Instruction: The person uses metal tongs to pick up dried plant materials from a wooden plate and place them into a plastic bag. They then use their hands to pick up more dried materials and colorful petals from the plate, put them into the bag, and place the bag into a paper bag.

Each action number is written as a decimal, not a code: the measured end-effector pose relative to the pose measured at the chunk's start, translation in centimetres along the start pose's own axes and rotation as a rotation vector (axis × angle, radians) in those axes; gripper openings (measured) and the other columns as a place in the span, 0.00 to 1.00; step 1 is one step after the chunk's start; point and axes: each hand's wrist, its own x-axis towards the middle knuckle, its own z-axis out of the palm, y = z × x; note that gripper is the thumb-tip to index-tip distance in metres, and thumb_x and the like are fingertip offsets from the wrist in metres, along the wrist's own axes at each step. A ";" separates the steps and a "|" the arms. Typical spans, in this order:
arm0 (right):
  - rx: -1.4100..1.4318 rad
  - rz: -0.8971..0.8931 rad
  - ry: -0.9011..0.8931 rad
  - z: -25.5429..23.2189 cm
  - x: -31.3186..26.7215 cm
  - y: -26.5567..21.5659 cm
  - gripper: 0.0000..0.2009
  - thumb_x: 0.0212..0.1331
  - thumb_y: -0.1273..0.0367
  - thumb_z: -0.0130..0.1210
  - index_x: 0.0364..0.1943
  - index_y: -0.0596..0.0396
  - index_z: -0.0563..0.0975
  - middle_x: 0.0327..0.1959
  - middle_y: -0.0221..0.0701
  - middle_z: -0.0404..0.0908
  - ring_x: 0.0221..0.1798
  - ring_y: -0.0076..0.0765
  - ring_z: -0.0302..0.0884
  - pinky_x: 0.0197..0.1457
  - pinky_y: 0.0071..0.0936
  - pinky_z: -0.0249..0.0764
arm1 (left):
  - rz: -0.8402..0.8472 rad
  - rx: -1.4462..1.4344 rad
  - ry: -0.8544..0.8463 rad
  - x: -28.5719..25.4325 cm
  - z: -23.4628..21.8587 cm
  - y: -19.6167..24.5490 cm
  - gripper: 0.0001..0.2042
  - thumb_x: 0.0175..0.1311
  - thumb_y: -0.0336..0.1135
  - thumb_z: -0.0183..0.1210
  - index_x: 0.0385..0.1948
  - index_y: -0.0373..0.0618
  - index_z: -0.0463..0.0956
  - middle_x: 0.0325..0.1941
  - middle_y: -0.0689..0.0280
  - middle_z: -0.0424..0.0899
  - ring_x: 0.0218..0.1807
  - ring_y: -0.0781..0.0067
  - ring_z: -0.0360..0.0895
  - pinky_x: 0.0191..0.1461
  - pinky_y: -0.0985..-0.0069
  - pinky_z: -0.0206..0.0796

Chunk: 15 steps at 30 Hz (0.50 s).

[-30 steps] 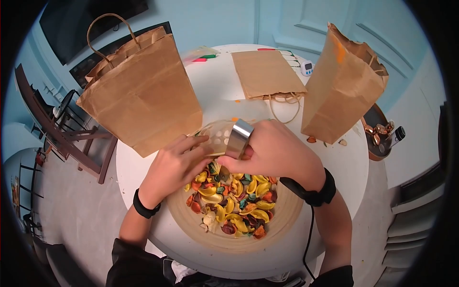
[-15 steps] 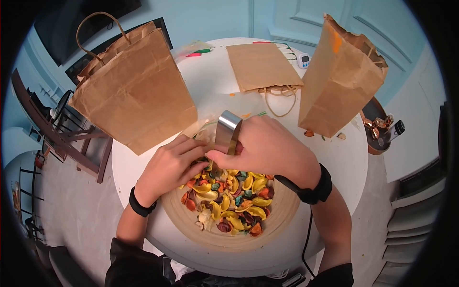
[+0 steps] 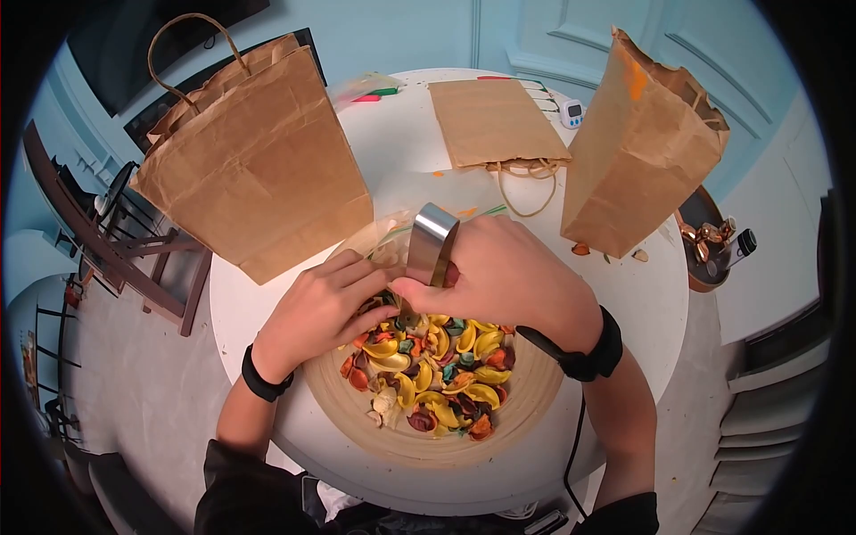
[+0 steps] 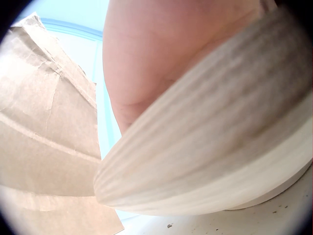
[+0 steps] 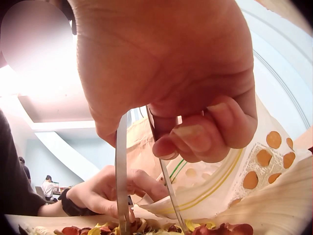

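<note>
My right hand (image 3: pixel 513 272) pinches metal tongs (image 3: pixel 432 239), whose two arms reach down into colourful dried petals (image 3: pixel 437 374) in a round wooden bowl (image 3: pixel 348 423). In the right wrist view the thumb and curled fingers press the tongs (image 5: pixel 121 176) from both sides. My left hand (image 3: pixel 325 312) is at the bowl's far left edge, its fingers at the mouth of a clear zip bag (image 3: pixel 388 241). The bag (image 5: pixel 215 188) has orange dots and a yellow seal line. The left wrist view shows mostly the bowl's outer wall (image 4: pixel 205 127) and part of the palm.
Two brown paper bags stand upright, one at left (image 3: pixel 267 160) and one at right (image 3: pixel 633 160). Another paper bag (image 3: pixel 499 125) lies flat at the back, near a small white timer (image 3: pixel 572 112). A round tray (image 3: pixel 704 267) is beyond the table's right edge.
The tongs have swung more upright and moved left, with my right hand shifting slightly left. The left hand stays at the bag, with little movement. The head view has shifted a little.
</note>
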 end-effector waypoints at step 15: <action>-0.019 -0.061 0.057 0.9 0.2 0.8 0.33 0.59 0.42 0.59 0.25 0.66 0.81 0.16 0.47 0.76 0.24 0.56 0.80 0.34 0.45 0.78 | 0.067 -0.009 0.033 -0.2 0.2 -0.4 0.10 0.57 0.31 0.69 0.39 0.41 0.84 0.48 0.64 0.86 0.48 0.56 0.81 0.49 0.64 0.78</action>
